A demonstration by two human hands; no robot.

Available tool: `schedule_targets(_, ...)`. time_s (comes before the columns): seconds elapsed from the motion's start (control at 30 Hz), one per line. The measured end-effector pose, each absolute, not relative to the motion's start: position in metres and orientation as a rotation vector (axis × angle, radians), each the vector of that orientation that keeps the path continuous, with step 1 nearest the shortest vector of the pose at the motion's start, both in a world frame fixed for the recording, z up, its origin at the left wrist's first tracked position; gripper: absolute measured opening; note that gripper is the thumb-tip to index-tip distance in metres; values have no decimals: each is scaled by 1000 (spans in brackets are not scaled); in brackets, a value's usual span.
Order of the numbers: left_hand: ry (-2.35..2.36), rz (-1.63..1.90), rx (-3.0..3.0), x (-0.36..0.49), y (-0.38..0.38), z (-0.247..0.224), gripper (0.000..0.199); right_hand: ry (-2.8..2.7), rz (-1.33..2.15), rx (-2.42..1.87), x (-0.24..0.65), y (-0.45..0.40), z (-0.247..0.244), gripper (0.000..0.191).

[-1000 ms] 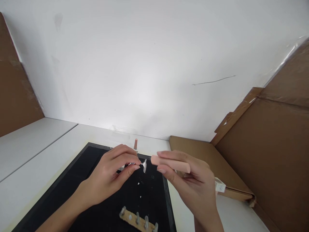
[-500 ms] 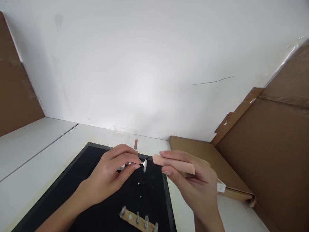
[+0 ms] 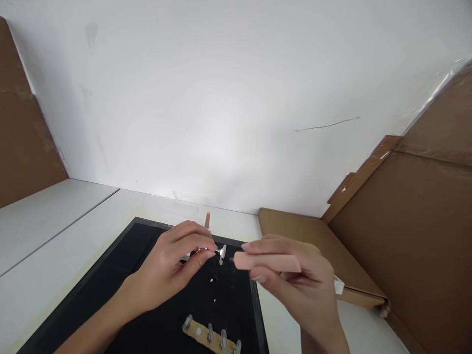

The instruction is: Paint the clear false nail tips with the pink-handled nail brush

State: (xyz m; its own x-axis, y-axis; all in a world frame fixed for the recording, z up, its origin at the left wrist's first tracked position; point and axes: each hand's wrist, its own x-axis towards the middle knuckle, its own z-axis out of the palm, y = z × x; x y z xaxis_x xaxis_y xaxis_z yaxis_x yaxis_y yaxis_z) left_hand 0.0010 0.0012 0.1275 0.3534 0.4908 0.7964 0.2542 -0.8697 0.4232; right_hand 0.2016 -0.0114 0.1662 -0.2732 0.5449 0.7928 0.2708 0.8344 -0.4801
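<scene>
Between thumb and fingertips, my left hand pinches a thin metallic stem that carries a small whitish oval piece. My right hand is closed around a pink cylindrical tool, whose dark thin tip points left at the oval piece, with a small gap between them. Behind my left fingers stands a pink-topped item, its lower part hidden. Nearer to me, a tan strip bears several upright translucent pieces on the black mat.
A flat cardboard box lies on the right, with a small white box beside my right hand. Cardboard panels rise at left and right, and a white wall stands behind. Small white crumbs dot the mat.
The pink tool in my right hand has dropped slightly and turned closer to level, its dark tip now lower. The oval piece in my left hand has shifted and tilted a little.
</scene>
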Motion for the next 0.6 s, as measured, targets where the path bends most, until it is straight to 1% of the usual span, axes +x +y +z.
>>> schedule_targets(0.13,677,1517,2357,2,3,127,16,-1843,303,-697,202,-10,167,11)
schedule_targets(0.23,695,1508,2333,2,3,125,17,-1788,275,-683,203,-9,166,7)
schedule_targets(0.37,691,1484,2284,1,3,123,17,-1899,310,-613,202,-10,168,1)
schedule_targets(0.5,682,1457,2168,0,6,122,15,-1772,220,-749,205,-9,165,8)
schedule_targets(0.6,734,1440,1991,1,11,121,12,-1676,189,-768,211,-8,160,13)
